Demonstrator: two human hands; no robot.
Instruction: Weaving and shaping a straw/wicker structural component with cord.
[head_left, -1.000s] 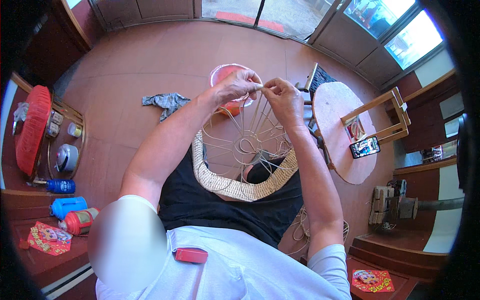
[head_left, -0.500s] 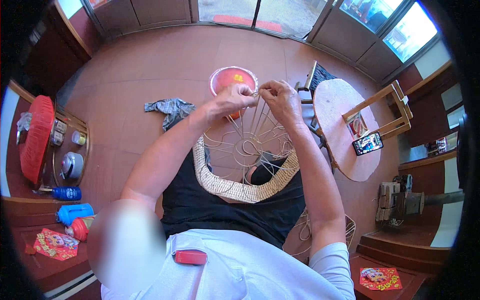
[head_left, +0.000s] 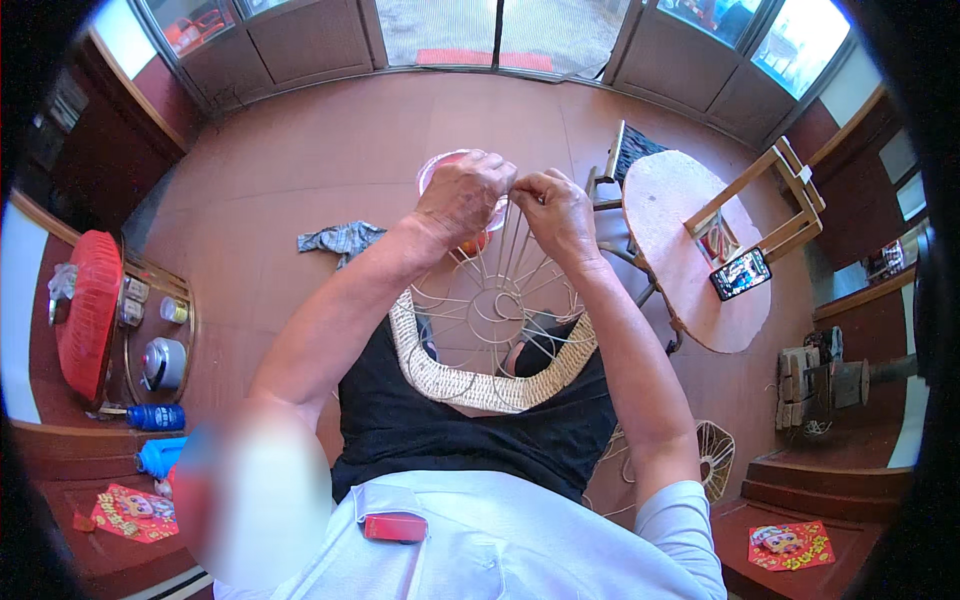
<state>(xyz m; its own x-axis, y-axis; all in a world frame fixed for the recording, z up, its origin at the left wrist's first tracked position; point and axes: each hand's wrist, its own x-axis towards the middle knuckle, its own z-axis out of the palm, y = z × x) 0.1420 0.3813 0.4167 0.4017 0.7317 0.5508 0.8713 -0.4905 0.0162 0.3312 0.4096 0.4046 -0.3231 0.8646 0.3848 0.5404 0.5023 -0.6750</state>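
First, at left, a grey cloth (head_left: 342,241) lies on the floor (head_left: 270,160). The left hand (head_left: 466,196) is curled at the upper ends of the thin strands (head_left: 513,240); its fingertips are partly hidden, so its exact hold cannot be told. The woven basket (head_left: 490,392) rests across the lap (head_left: 480,447), with strands radiating from its central ring. The right hand (head_left: 556,217) pinches the strand ends. Further right, a phone (head_left: 741,274) is near the tabletop's (head_left: 665,210) right edge.
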